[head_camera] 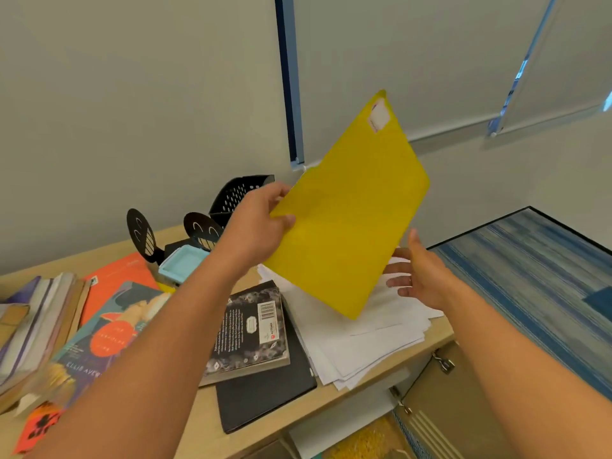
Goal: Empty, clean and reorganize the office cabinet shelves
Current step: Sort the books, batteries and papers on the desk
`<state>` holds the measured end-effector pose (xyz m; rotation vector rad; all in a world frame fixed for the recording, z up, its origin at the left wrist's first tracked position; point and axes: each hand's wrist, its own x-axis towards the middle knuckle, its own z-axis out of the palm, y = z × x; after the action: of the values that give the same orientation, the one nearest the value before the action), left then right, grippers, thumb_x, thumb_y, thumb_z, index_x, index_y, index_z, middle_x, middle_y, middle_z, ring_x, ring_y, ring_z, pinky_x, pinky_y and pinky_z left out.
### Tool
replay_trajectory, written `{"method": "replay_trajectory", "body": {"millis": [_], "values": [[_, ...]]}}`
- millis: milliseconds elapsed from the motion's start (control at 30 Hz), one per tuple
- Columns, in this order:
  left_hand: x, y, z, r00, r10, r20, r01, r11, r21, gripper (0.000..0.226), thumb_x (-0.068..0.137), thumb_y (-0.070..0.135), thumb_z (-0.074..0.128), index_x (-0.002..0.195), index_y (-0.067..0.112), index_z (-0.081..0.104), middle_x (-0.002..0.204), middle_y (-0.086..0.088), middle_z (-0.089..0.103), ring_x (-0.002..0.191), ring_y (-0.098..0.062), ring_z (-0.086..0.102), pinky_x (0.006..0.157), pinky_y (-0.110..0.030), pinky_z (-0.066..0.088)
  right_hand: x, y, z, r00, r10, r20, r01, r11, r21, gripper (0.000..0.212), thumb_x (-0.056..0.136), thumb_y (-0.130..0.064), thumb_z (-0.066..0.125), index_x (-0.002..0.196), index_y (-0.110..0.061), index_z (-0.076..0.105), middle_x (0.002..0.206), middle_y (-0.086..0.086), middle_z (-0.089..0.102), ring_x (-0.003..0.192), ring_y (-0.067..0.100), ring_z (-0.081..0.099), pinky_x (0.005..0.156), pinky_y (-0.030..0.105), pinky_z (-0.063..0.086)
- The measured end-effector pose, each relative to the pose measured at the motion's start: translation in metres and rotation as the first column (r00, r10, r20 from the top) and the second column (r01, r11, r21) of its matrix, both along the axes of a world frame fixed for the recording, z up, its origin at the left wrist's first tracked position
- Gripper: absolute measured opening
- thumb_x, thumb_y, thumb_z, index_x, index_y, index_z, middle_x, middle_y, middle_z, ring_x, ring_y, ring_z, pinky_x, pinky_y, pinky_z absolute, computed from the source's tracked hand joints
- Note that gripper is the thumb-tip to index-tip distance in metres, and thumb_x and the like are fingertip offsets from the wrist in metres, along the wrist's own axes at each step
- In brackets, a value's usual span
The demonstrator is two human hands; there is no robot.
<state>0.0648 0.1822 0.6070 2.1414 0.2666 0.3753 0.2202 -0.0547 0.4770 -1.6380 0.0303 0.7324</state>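
Head view shows us standing over the pale wooden cabinet top [334,397], crowded with what we judge to be contents taken off the shelves so they can be cleaned; its door [463,402] hangs open at lower right. The flat yellow plastic folder [351,207] is the largest thing in play, held tilted in the air above the loose stack of white paper sheets [364,336], with a white label near its upper corner. We pinch its left edge in our left hand [256,226], thumb on the near face and fingers curled behind, which keeps it clear of the clutter. Our right hand [415,271] hovers just beside the folder's lower edge, fingers spread and relaxed, holding nothing, probably ready to steady or take it. Left of the papers a mottled black paperback book [248,332] lies on a flat black notebook [265,392], stacked to save room. Further left sit a teal and orange book [109,326] and a leaning pile of books [36,319]. Behind them stand black perforated metal bookends [142,233] and a small pale blue tray [182,263].
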Motion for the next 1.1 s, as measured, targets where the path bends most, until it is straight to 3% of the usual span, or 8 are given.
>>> {"method": "replay_trajectory", "body": {"millis": [233,367,467,533,667,800,933,1100], "values": [[-0.016,0.012,0.027,0.974,0.060,0.218,-0.126,0.944,0.306,0.040,0.093,0.009,0.065,0.080,0.047,0.064,0.098,0.021,0.065,0.102,-0.005,0.056,0.095,-0.033,0.031,0.000,0.019,0.020,0.993,-0.037,-0.115,0.075,0.936,0.345,0.064,0.102,-0.059,0.025,0.131,-0.015,0.062,0.115,0.015,0.072,0.085,0.028,0.071,0.064,0.033,0.053],[-0.035,0.030,0.017,0.940,0.144,0.310,-0.265,0.879,0.395,0.051,0.082,0.003,0.074,0.075,0.051,0.063,0.126,0.018,0.050,0.125,-0.013,0.038,0.100,-0.033,0.020,-0.008,0.016,0.027,0.985,-0.045,-0.166,0.118,0.877,0.466,0.045,0.105,-0.050,0.035,0.111,-0.017,0.065,0.082,0.010,0.076,0.065,0.022,0.074,0.052,0.033,0.059],[-0.057,0.050,0.009,0.912,0.217,0.349,-0.313,0.916,0.250,0.055,0.081,-0.006,0.074,0.072,0.049,0.067,0.142,0.012,0.038,0.135,-0.018,0.032,0.102,-0.030,0.032,-0.003,0.011,0.021,0.959,-0.074,-0.275,0.224,0.794,0.565,0.088,0.087,-0.083,0.017,0.132,-0.021,0.061,0.118,0.009,0.070,0.094,0.030,0.071,0.082,0.040,0.056],[-0.074,0.065,0.001,0.904,0.264,0.336,-0.325,0.936,0.139,0.063,0.080,-0.013,0.069,0.066,0.048,0.070,0.144,0.016,0.035,0.136,-0.010,0.034,0.096,-0.016,0.035,-0.003,0.010,0.015,0.946,-0.066,-0.318,0.250,0.772,0.584,0.095,0.083,-0.088,0.016,0.125,-0.018,0.065,0.112,0.006,0.071,0.076,0.023,0.069,0.063,0.028,0.050],[-0.108,0.092,-0.020,0.932,0.236,0.274,-0.223,0.972,-0.078,0.063,0.074,-0.028,0.060,0.061,0.032,0.075,0.150,0.012,0.041,0.128,0.008,0.045,0.090,-0.015,0.042,-0.011,0.014,0.016,0.967,-0.008,-0.253,0.136,0.859,0.493,0.064,0.088,-0.076,0.041,0.101,-0.019,0.065,0.095,0.006,0.073,0.069,0.020,0.071,0.050,0.025,0.054],[-0.143,0.117,-0.044,0.934,0.194,0.301,-0.131,0.967,-0.216,0.025,0.058,0.009,0.088,0.070,-0.002,0.068,0.142,0.013,0.049,0.125,-0.001,0.051,0.087,-0.018,0.050,-0.020,0.025,0.012,0.971,-0.012,-0.237,0.111,0.907,0.407,0.032,0.095,-0.034,0.063,0.121,-0.017,0.060,0.096,0.007,0.070,0.072,0.018,0.074,0.059,0.030,0.060],[-0.159,0.123,-0.068,0.864,0.432,0.260,-0.177,0.744,-0.645,0.032,0.095,-0.002,0.052,0.113,0.021,0.065,0.116,0.006,0.060,0.080,-0.003,0.067,0.057,-0.021,0.053,-0.039,0.032,0.006,0.979,0.016,-0.202,0.084,0.874,0.479,0.022,0.093,0.001,0.059,0.113,-0.009,0.062,0.097,0.010,0.076,0.081,0.022,0.075,0.068,0.036,0.063],[-0.183,0.100,-0.114,0.841,0.540,0.040,-0.285,0.505,-0.815,0.044,0.095,0.057,0.052,0.130,0.030,0.052,0.108,0.000,0.068,0.084,-0.015,0.067,0.074,-0.036,0.055,-0.095,0.047,-0.028,0.965,-0.111,-0.238,0.222,0.829,0.514,0.036,0.088,0.008,0.061,0.122,-0.007,0.060,0.107,0.012,0.074,0.086,0.022,0.075,0.062,0.036,0.062]]}}
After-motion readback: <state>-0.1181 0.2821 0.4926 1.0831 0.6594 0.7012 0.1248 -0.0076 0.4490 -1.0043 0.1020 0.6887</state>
